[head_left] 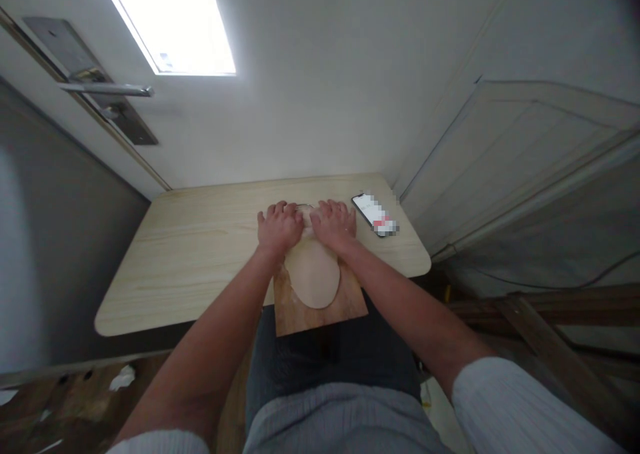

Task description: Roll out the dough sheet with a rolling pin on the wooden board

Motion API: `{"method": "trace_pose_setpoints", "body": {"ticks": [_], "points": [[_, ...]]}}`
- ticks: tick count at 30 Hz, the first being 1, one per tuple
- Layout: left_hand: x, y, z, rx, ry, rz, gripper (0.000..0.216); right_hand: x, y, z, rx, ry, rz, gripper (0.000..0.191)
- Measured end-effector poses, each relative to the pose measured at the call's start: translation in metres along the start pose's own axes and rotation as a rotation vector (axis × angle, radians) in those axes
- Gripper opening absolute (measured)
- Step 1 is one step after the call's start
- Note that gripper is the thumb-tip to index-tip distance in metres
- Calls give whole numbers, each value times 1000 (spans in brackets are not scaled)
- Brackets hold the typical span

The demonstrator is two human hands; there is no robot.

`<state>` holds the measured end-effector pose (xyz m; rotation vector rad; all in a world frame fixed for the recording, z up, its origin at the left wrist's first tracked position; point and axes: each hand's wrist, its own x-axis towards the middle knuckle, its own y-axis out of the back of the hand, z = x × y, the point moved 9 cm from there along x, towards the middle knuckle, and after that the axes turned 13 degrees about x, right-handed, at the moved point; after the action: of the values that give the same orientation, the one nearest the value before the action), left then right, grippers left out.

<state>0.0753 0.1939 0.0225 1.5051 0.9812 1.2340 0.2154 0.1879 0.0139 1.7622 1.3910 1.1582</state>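
A flat, pale oval sheet of dough (315,277) lies on a brown wooden board (320,321), whose near end juts past the table's front edge. At the dough's far end my left hand (281,226) bears down with its fingers curled. Close beside it, my right hand (334,224) is closed in the same way, thumbs almost meeting. Something pale shows between the two hands, but their fingers hide what they grip. White powder or dough residue seems to be on the fingers.
A smartphone (375,215) with a lit screen lies right of my right hand on the light wooden table (200,241). Behind stands a white door with a metal handle (107,89) and a bright window (175,21). Wooden beams (540,321) are at the right.
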Motion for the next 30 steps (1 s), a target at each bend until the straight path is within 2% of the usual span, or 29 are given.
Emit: {"method": "trace_pose_setpoints", "body": {"ticks": [5, 13, 19, 26, 30], "points": [[-21, 9, 5, 8, 1, 34, 47, -23, 8, -5, -3, 31, 36, 45], [-51, 20, 9, 10, 0, 111, 50, -52, 14, -5, -4, 60, 80, 49], [-70, 21, 12, -6, 14, 93, 52, -74, 15, -5, 43, 46, 60, 49], [-77, 24, 11, -5, 30, 65, 54, -109, 22, -13, 56, 157, 25, 54], [-78, 25, 11, -17, 20, 69, 54, -113, 21, -12, 29, 182, -17, 57]]}}
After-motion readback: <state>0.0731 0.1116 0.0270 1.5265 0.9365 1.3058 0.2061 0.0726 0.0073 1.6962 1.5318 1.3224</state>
